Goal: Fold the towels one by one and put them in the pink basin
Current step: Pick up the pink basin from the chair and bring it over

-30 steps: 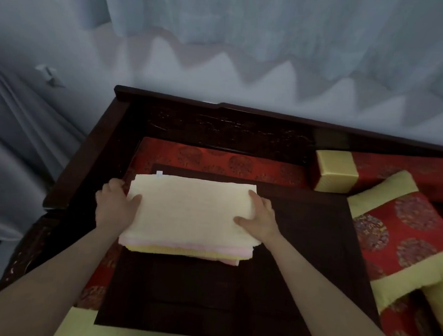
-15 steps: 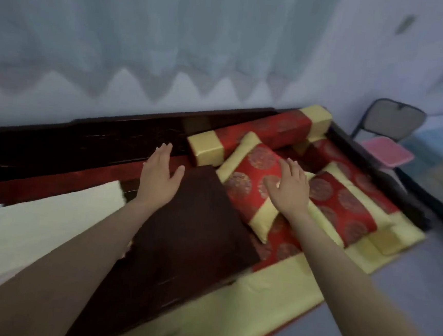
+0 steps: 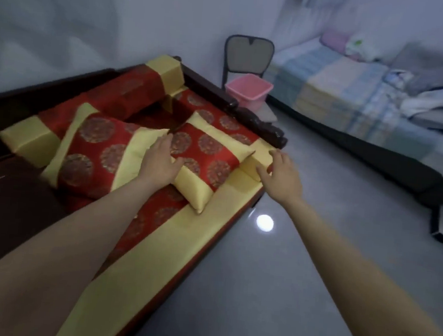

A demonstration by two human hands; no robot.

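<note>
pink basin [image 3: 243, 99] sits way off on the far side, well apart. right hand [image 3: 281, 175] is nearer; it and left hand [image 3: 159, 162] are empty, fingers loose.

The pink plastic basin [image 3: 249, 90] sat partly hidden behind the dark wooden couch rail [image 3: 209, 85], and its inside bottom could not be seen. It covered the black folding chair's [image 3: 249, 52] seat.
</note>
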